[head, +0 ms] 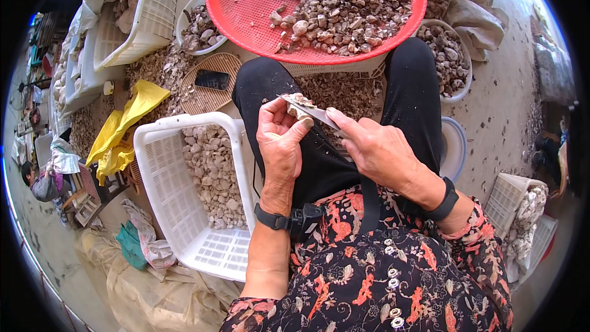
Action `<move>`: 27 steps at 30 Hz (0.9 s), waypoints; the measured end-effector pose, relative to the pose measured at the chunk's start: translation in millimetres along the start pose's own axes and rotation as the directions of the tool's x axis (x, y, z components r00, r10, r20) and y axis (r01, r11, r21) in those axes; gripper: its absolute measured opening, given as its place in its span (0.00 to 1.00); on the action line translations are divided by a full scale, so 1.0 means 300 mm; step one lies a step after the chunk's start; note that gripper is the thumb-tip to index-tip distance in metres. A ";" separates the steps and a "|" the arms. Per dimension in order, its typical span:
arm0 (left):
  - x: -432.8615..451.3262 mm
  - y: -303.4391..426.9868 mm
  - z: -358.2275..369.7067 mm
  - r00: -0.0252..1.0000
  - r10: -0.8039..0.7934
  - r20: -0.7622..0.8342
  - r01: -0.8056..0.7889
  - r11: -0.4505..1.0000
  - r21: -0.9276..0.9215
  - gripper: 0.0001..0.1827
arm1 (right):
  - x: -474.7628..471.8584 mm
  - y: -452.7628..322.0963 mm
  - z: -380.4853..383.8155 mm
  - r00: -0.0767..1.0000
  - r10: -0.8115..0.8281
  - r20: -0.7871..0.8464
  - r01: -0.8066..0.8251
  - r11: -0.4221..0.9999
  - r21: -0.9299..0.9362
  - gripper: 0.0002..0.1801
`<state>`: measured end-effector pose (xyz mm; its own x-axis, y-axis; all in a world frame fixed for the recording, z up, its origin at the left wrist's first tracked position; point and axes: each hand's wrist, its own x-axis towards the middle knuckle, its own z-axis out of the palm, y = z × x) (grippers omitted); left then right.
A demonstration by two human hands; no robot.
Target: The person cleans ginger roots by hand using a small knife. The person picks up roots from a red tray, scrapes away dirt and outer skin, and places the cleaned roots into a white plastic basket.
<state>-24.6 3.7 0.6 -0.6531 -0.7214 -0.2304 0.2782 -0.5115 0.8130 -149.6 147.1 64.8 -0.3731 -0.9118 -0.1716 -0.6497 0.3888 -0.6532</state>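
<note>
My left hand (282, 140) pinches a small pale lump with a rough crust (300, 101) between thumb and fingers, above my lap. Held in my right hand (385, 147) is a knife, its metal blade (318, 113) lying across the lump and touching it. The knife's handle is mostly covered by my fingers. In front of my knees sits a red mesh basket (239, 14) heaped with brown, crusty lumps (341, 14). To my left stands a white plastic crate (166, 203) with many paler, cleaner lumps (216, 173) inside.
A phone (212, 79) lies on a round woven tray (193, 97) beside a yellow plastic bag (124, 124). Bowls of crusty lumps (203, 27) (445, 55) flank the red basket. Peelings (341, 92) cover the floor between my legs. Another person (44, 182) is at far left.
</note>
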 end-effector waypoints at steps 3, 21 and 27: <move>0.001 -0.002 0.004 1.000 0.000 0.002 0.000 0.999 0.039 0.28 | 0.031 -0.030 0.002 1.000 0.028 -0.009 -0.029 0.998 -0.059 0.28; -0.006 -0.014 -0.006 0.999 0.037 0.012 -0.037 0.999 0.016 0.29 | -0.086 0.114 -0.071 0.991 -0.111 0.069 0.111 0.994 -0.009 0.33; -0.006 -0.018 0.003 0.998 0.063 -0.003 -0.063 0.996 0.065 0.28 | -0.088 0.078 -0.074 0.996 -0.045 0.078 0.048 0.998 -0.032 0.32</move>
<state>-25.5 8.2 -2.9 -0.6316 -0.7541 -0.1802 0.2724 -0.4334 0.8590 -169.7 183.2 70.4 -0.2904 -0.9359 -0.1994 -0.6875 0.3490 -0.6369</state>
